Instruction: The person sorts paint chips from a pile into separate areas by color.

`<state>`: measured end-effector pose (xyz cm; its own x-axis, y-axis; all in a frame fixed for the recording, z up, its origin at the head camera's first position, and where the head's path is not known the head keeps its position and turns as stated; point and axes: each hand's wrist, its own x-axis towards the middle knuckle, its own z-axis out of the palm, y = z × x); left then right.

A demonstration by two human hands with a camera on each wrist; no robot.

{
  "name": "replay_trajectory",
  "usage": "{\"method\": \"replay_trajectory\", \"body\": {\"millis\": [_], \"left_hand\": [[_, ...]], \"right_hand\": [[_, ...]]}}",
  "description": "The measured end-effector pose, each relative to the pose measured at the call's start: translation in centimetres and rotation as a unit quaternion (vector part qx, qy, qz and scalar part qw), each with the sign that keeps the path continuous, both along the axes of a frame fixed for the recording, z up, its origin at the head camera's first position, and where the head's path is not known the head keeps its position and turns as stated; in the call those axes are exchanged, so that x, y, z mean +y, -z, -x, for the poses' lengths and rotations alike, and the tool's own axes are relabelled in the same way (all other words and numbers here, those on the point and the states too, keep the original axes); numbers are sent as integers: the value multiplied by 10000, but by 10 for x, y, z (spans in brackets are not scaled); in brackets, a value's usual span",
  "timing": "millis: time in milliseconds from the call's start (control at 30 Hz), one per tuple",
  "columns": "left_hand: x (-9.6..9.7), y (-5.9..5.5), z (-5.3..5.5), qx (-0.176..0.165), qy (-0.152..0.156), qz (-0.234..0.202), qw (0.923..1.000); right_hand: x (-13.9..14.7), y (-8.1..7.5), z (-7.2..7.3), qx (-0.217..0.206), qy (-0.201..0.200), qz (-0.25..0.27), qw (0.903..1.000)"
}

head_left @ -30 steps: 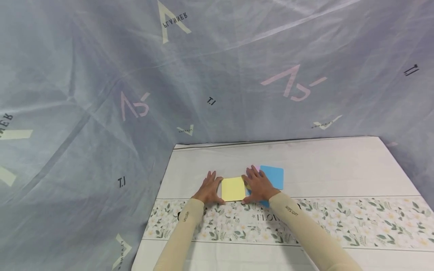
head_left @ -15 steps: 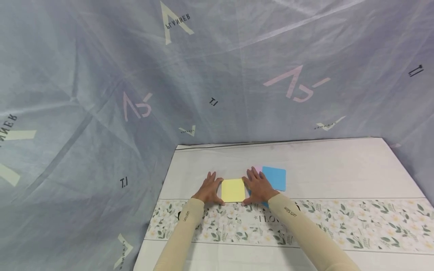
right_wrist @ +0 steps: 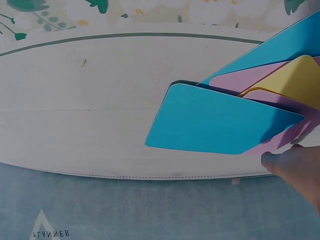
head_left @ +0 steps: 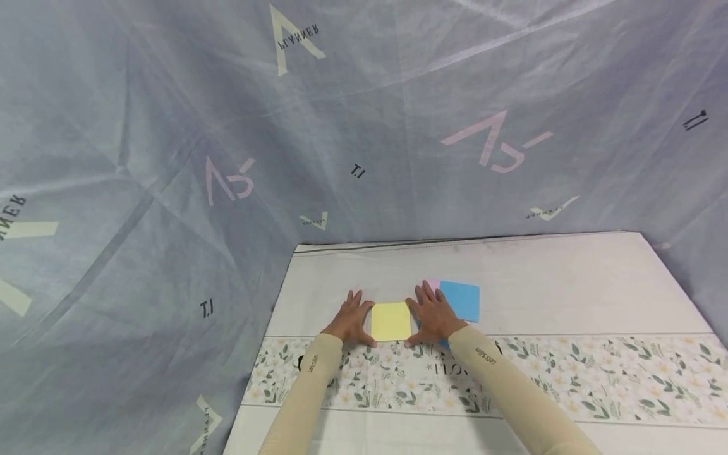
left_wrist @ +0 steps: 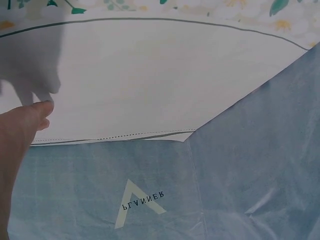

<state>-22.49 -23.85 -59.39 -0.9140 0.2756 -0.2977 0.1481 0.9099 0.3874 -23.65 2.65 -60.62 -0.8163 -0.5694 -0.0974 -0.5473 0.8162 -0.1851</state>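
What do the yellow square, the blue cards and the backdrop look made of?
Yellow square: probably paper or thin card, matte; no visible glare. Blue cards: card or thin plastic, smooth; thin edges, even colour. Backdrop: fabric or plastic film, perhaps slightly glossy; creases, pale streaks.

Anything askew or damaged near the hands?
The overlapping blue, pink and yellow rounded-corner cards by the right hand sit at uneven angles, whereas the square yellow card between it and the left hand lies straight. No damage visible.
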Motion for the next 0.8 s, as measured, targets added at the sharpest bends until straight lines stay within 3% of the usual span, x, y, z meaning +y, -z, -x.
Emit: {"method": "replay_trajectory", "body": {"millis": [267, 467, 667, 800], "left_hand": [[-2, -2, -5, -171, -148, 11, 9997], [-10, -1, -10, -29, -198, 42, 9998], [-24, 0, -16, 80, -243, 77, 9996], [-34, 1, -21, 66, -349, 85, 9993]], "right_hand": [[8, -4, -2, -40, -125, 239, 9996], [25, 4, 2, 34, -169, 491, 9986], [47, 6, 1, 220, -52, 900, 9957], [62, 4, 0, 166, 135, 893, 9958]]}}
